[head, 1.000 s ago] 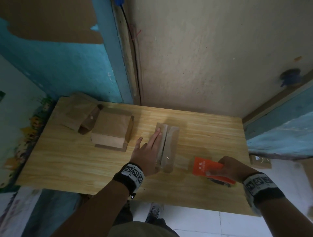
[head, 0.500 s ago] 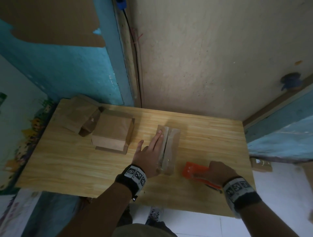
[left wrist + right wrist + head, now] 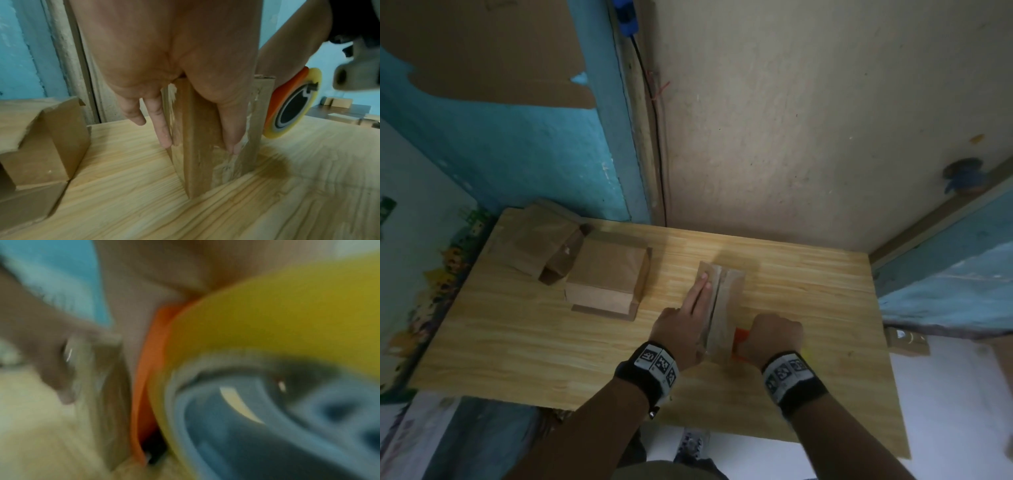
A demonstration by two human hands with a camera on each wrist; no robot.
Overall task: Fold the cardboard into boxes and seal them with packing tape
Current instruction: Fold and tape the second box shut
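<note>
1. Cardboard box [image 3: 722, 301], small and narrow, stands on the table [image 3: 517, 342] near the middle, a little to the right, with its two top flaps meeting in a seam that runs from near to far.
2. Left hand [image 3: 681, 329] lies flat on the left flap of this box; its fingers [image 3: 700, 291] are straight and point to the far side, pressing the flap down. In the left wrist view the fingers [image 3: 162, 123] go down along the cardboard, and they are not curled round anything.
3. Right hand [image 3: 774, 335] is closed round an orange tape dispenser [image 3: 741, 337], just beside the near right corner of the box. Whether the dispenser touches the box, I cannot tell.
4. Tape roll [image 3: 296, 104] on the dispenser is yellow with a dark core; it is on the right side of the box in the left wrist view. The right wrist view is strongly blurred and shows only the yellow roll [image 3: 267, 318] and the orange body [image 3: 144, 369] next to the cardboard.
5. Two other boxes are at the far left of the table: a closed one [image 3: 609, 277] and, touching it on the left, an open one [image 3: 544, 250] that lies on its side.
6. Both wrists carry black bands with printed square markers [image 3: 657, 359].
7. Behind the table is a wall, blue at the left and beige at the right.
</note>
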